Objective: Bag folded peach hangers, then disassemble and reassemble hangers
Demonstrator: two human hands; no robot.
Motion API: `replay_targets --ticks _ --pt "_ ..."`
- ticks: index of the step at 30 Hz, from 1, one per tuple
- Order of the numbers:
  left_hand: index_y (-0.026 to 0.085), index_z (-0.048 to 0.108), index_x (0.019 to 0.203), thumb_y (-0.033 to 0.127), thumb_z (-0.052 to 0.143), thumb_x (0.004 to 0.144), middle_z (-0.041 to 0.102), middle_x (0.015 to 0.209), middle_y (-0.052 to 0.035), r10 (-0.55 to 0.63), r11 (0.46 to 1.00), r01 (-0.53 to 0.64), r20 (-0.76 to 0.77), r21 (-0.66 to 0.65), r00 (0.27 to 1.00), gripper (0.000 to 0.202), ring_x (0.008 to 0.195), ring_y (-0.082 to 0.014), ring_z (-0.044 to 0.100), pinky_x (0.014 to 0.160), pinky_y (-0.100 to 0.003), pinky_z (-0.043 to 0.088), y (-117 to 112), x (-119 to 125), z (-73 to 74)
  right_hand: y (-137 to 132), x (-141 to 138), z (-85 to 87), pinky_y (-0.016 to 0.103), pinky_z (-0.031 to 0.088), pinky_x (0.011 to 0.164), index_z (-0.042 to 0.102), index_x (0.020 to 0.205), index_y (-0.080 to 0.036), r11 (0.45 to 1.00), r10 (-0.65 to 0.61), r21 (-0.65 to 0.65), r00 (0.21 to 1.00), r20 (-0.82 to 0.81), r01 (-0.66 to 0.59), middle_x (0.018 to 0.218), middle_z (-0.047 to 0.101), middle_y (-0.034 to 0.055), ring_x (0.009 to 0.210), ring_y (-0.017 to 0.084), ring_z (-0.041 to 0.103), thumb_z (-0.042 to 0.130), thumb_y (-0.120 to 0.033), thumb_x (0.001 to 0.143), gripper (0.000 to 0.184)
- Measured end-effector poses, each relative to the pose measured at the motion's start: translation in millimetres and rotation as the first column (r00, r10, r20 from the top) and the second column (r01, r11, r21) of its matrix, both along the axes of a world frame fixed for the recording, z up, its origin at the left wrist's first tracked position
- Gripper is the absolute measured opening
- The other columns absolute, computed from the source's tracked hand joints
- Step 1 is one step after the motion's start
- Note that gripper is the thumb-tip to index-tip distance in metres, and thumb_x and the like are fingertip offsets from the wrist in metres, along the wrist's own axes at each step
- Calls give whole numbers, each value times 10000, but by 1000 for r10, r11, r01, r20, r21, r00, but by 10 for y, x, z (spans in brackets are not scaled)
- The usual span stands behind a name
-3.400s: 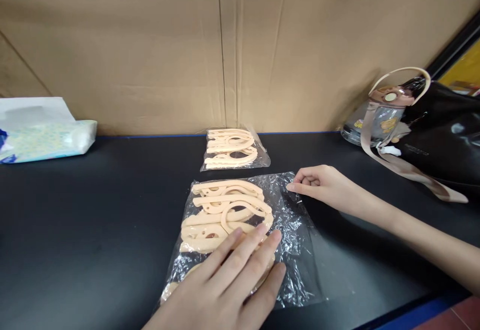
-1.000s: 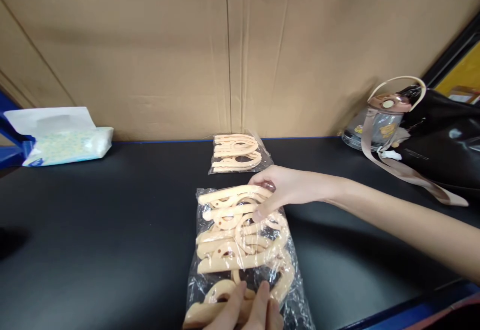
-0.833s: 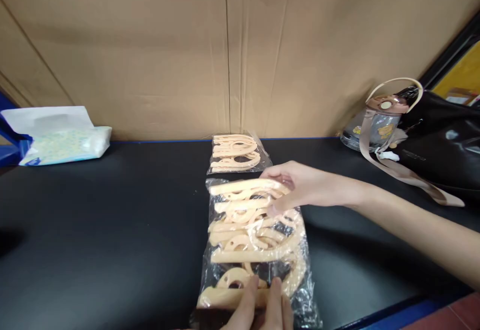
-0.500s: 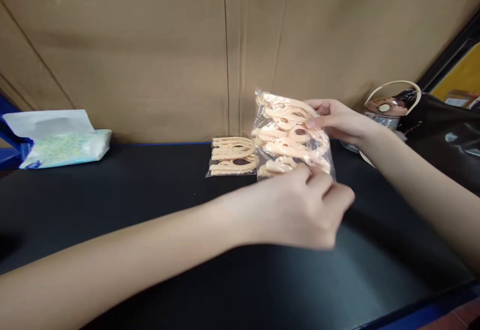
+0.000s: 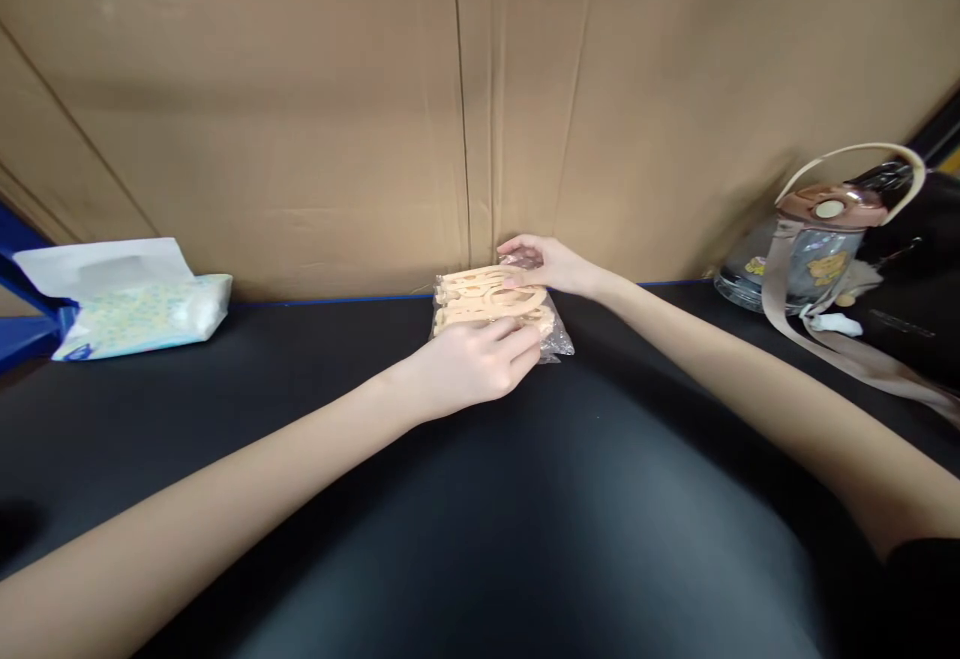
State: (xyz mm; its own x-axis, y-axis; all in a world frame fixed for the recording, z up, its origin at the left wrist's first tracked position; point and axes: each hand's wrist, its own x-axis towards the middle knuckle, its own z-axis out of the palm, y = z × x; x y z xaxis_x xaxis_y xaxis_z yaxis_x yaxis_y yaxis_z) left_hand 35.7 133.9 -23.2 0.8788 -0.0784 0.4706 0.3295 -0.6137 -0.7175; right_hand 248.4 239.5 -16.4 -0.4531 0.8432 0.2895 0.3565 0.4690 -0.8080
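A clear plastic bag of beige folding hangers (image 5: 487, 296) lies flat at the back of the black table, on the spot where another such bag lay. That lower bag is almost wholly covered. My left hand (image 5: 480, 364) grips the near edge of the upper bag with bent fingers, its fingertips partly hidden. Across the far right corner, my right hand (image 5: 555, 267) has the bag between thumb and fingers.
A tissue pack (image 5: 142, 309) with a sheet sticking out sits at the left. A clear bottle (image 5: 814, 249) with a carrying strap stands at the right beside a black bag (image 5: 922, 279). A cardboard wall (image 5: 337, 119) rises behind the black table (image 5: 480, 519).
Both hands have brought the held bag of hangers down and left, from the air onto the other bag on the table. The view has shifted slightly.
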Motion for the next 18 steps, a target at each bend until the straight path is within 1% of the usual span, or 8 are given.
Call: replay_targets --ticks 2,4,6,8,10,13,16,18 --pt "116 689 1027 13 453 976 748 1030 -41 23 999 -22 20 -44 1000 262 829 -139 699 621 -230 522 -17 -53 -42 -62 -41 -15 460 433 1047 601 1192 -184 982 -74 180 993 93 56 1224 635 102 1169 257 564 817 -310 712 541" --pt "117 682 1014 8 441 974 744 969 -38 44 993 -42 18 -107 999 268 786 -142 696 578 -230 513 -31 -94 -80 -146 -57 -4 473 416 1012 634 1159 -178 899 -213 429 942 259 86 1206 627 113 1156 285 538 757 -357 802 417" --pt "110 669 1055 -1 416 969 739 948 -45 82 975 -77 17 -209 996 289 777 -155 702 582 -239 529 -45 -117 -106 -209 -66 15 455 409 963 678 1051 -170 810 -333 585 855 398 43 1127 653 109 1096 286 551 663 -372 897 254" --pt "100 649 1126 20 403 973 743 977 -65 129 933 -109 34 -343 991 300 826 -179 718 671 -272 574 -79 -123 -116 -234 -78 33 414 414 914 693 969 -164 813 -341 583 816 466 7 1038 684 94 1014 260 583 587 -358 956 221" --pt "90 609 1230 72 423 980 732 1120 -111 186 875 -138 59 -463 981 312 997 -221 712 853 -349 586 -167 -122 -109 -252 -92 59 387 414 890 695 957 -159 834 -317 552 814 487 -6 1010 700 86 974 240 599 553 -329 977 222" --pt "76 440 1439 173 474 985 565 1427 -171 294 774 -226 19 -591 955 465 1319 -284 538 1076 -474 467 -461 -159 -87 -410 -99 155 391 406 912 684 984 -172 790 -352 612 845 402 38 1075 695 83 1015 239 592 514 -304 993 216" --pt "95 363 1502 259 465 1004 465 1525 -130 268 739 -228 -34 -634 963 535 1415 -276 421 1120 -467 426 -910 -277 -109 -901 -46 295 402 429 897 667 962 -203 695 -384 710 892 238 110 1021 696 63 976 234 602 459 -322 1014 245" --pt "147 382 1508 355 440 1016 487 1514 -100 236 742 -154 39 -652 971 537 1392 -256 454 1112 -419 445 -1190 -378 -178 -1401 51 346 414 454 853 671 934 -226 659 -408 743 886 219 119 938 688 66 926 239 611 442 -355 1019 276"
